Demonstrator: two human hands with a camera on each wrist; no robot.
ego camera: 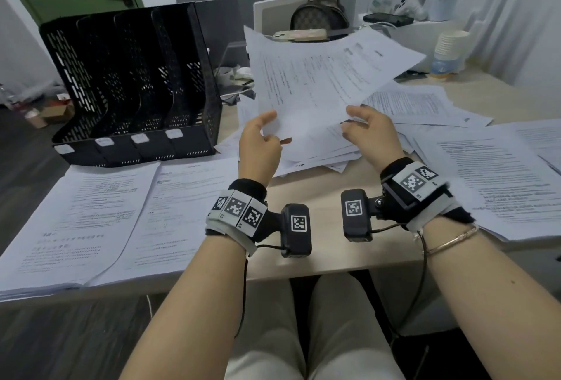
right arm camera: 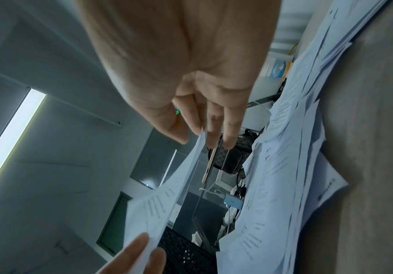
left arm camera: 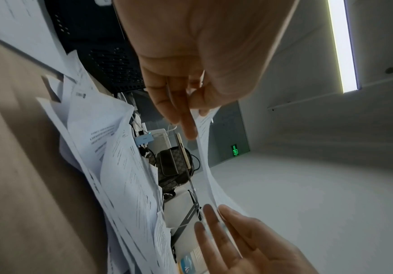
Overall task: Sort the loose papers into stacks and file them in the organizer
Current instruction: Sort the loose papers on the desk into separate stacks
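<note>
I hold a few printed sheets up above the desk, fanned out toward the back. My left hand pinches their lower left edge between thumb and fingers. My right hand pinches the lower right edge. Beneath them lies a messy pile of loose papers. The black mesh organizer with several empty slots stands at the back left of the desk. Two neat stacks lie side by side in front of it.
More printed stacks cover the right side of the desk. Behind the papers are a patterned handbag, a phone and a stack of paper cups. Bare desk shows between my wrists.
</note>
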